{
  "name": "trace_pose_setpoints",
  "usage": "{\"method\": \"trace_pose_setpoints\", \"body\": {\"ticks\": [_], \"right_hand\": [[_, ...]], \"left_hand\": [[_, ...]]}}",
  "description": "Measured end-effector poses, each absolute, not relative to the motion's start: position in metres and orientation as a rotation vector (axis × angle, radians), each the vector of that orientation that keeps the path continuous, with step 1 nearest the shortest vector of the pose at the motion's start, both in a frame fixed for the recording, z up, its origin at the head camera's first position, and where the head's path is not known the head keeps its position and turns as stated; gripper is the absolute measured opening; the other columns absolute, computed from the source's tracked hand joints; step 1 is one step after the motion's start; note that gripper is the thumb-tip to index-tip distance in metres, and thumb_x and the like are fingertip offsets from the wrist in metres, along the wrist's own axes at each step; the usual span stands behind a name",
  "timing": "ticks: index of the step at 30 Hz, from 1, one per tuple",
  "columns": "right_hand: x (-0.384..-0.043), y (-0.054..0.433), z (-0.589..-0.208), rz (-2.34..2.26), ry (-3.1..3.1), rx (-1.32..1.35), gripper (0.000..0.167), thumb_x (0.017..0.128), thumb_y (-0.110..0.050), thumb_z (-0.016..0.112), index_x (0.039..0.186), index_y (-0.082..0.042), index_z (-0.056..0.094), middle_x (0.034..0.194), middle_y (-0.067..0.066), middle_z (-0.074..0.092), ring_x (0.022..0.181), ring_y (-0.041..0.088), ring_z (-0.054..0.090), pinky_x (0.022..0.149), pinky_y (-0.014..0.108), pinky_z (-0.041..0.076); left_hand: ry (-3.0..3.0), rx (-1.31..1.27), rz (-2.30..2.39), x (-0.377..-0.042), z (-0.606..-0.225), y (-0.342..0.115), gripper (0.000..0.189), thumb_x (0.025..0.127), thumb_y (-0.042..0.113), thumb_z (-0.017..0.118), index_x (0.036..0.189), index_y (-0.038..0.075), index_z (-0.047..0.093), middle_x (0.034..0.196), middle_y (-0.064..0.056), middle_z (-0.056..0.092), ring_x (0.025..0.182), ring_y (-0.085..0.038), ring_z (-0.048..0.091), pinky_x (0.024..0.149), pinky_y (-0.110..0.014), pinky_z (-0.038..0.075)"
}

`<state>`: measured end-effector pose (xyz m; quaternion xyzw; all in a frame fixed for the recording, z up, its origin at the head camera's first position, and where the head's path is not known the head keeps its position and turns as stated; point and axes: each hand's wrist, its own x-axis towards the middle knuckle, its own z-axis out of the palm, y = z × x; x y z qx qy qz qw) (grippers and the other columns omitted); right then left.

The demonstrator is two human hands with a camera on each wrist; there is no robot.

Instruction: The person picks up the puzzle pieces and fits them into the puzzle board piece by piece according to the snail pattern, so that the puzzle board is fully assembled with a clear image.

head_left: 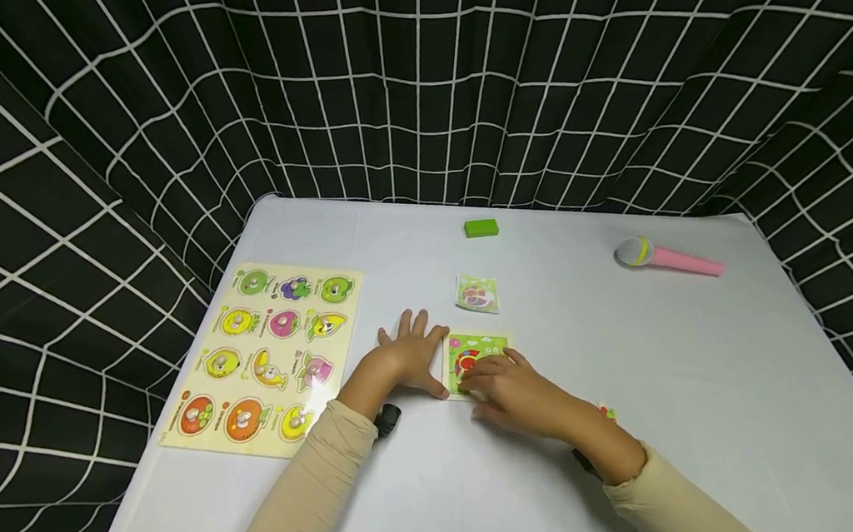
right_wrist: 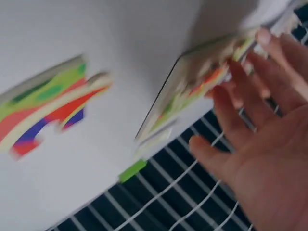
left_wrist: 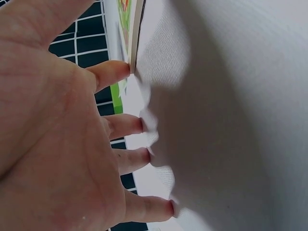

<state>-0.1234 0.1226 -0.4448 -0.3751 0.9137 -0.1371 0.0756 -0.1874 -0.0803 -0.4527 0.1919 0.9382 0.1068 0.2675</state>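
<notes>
A small square puzzle board with a green and red picture lies on the white table between both hands. My left hand rests on the tabletop with fingers spread; its thumb and a fingertip touch the board's left edge. Over the board's right side, my right hand has its fingers loosely bent, the tips on the picture. In the right wrist view these fingers lie across the board and pinch nothing. A loose multicoloured jigsaw piece lies apart on the table, mostly hidden by my right forearm in the head view.
A wooden fruit peg puzzle lies at the left. Beyond the small board are a picture card and a green block. A pink toy microphone lies far right. Black gridded curtains surround the table.
</notes>
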Motion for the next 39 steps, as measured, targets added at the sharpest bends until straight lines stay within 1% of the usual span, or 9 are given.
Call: {"method": "trace_pose_setpoints", "body": {"ticks": [2, 4, 7, 10, 16, 20, 27, 31, 39], "right_hand": [[-0.122, 0.132, -0.442, -0.48, 2.716, -1.088, 0.034, 0.086, -0.023, 0.074, 0.117, -0.012, 0.068, 0.122, 0.001, 0.064, 0.121, 0.026, 0.053, 0.106, 0.067, 0.027], [-0.12, 0.144, -0.441, -0.481, 2.769, -1.055, 0.035, 0.084, -0.022, 0.076, 0.117, -0.013, 0.068, 0.119, 0.001, 0.066, 0.119, 0.025, 0.055, 0.106, 0.066, 0.029], [-0.115, 0.164, -0.44, -0.397, 2.912, -0.977, 0.038, 0.078, -0.023, 0.081, 0.114, -0.013, 0.07, 0.113, 0.002, 0.068, 0.114, 0.026, 0.058, 0.104, 0.063, 0.033], [-0.108, 0.184, -0.441, -0.314, 3.006, -0.865, 0.04, 0.073, -0.022, 0.085, 0.11, -0.013, 0.071, 0.111, 0.004, 0.069, 0.111, 0.028, 0.059, 0.103, 0.062, 0.034], [-0.095, 0.21, -0.445, -0.251, 3.024, -0.75, 0.039, 0.067, -0.021, 0.088, 0.103, -0.014, 0.073, 0.104, 0.003, 0.07, 0.105, 0.029, 0.062, 0.099, 0.065, 0.036], [-0.09, 0.216, -0.45, -0.258, 3.011, -0.741, 0.038, 0.065, -0.014, 0.089, 0.1, -0.015, 0.073, 0.101, 0.001, 0.07, 0.101, 0.029, 0.063, 0.097, 0.065, 0.038], [-0.089, 0.218, -0.457, -0.259, 3.023, -0.824, 0.036, 0.065, -0.008, 0.088, 0.097, -0.013, 0.073, 0.096, 0.0, 0.07, 0.094, 0.025, 0.063, 0.094, 0.056, 0.044], [-0.09, 0.217, -0.456, -0.253, 3.026, -0.829, 0.035, 0.065, -0.008, 0.088, 0.097, -0.014, 0.073, 0.096, -0.001, 0.07, 0.093, 0.024, 0.063, 0.095, 0.059, 0.042], [-0.099, 0.204, -0.449, -0.237, 3.057, -0.893, 0.035, 0.067, -0.012, 0.087, 0.099, -0.015, 0.073, 0.096, -0.001, 0.07, 0.096, 0.024, 0.063, 0.096, 0.058, 0.042]], "left_hand": [[2.535, 0.517, 0.295, -0.187, -0.453, -0.08, 0.105, 0.069, 0.051, 0.083, 0.153, 0.023, 0.027, 0.163, -0.017, 0.005, 0.148, -0.041, -0.003, 0.107, -0.073, 0.015], [2.536, 0.516, 0.306, -0.186, -0.453, -0.081, 0.105, 0.069, 0.05, 0.084, 0.153, 0.023, 0.028, 0.162, -0.017, 0.006, 0.148, -0.041, -0.003, 0.107, -0.074, 0.014], [2.541, 0.521, 0.318, -0.186, -0.454, -0.081, 0.104, 0.069, 0.049, 0.084, 0.153, 0.023, 0.028, 0.162, -0.018, 0.006, 0.148, -0.042, -0.003, 0.107, -0.074, 0.014], [2.539, 0.522, 0.326, -0.186, -0.453, -0.081, 0.104, 0.069, 0.048, 0.084, 0.153, 0.022, 0.028, 0.162, -0.018, 0.005, 0.148, -0.042, -0.004, 0.107, -0.075, 0.013], [2.54, 0.521, 0.336, -0.186, -0.454, -0.082, 0.105, 0.069, 0.048, 0.085, 0.153, 0.022, 0.028, 0.162, -0.019, 0.004, 0.148, -0.043, -0.005, 0.107, -0.075, 0.012], [2.537, 0.519, 0.342, -0.187, -0.455, -0.082, 0.105, 0.069, 0.048, 0.085, 0.153, 0.022, 0.028, 0.162, -0.018, 0.004, 0.148, -0.042, -0.005, 0.107, -0.075, 0.012], [2.536, 0.526, 0.359, -0.187, -0.454, -0.082, 0.104, 0.069, 0.047, 0.085, 0.153, 0.022, 0.028, 0.162, -0.019, 0.005, 0.148, -0.043, -0.004, 0.106, -0.075, 0.012], [2.535, 0.521, 0.368, -0.187, -0.455, -0.082, 0.104, 0.069, 0.046, 0.085, 0.153, 0.022, 0.029, 0.162, -0.019, 0.005, 0.148, -0.043, -0.005, 0.107, -0.075, 0.011], [2.531, 0.526, 0.361, -0.188, -0.454, -0.082, 0.104, 0.069, 0.047, 0.085, 0.153, 0.022, 0.029, 0.162, -0.019, 0.004, 0.148, -0.043, -0.005, 0.107, -0.075, 0.011]]}}
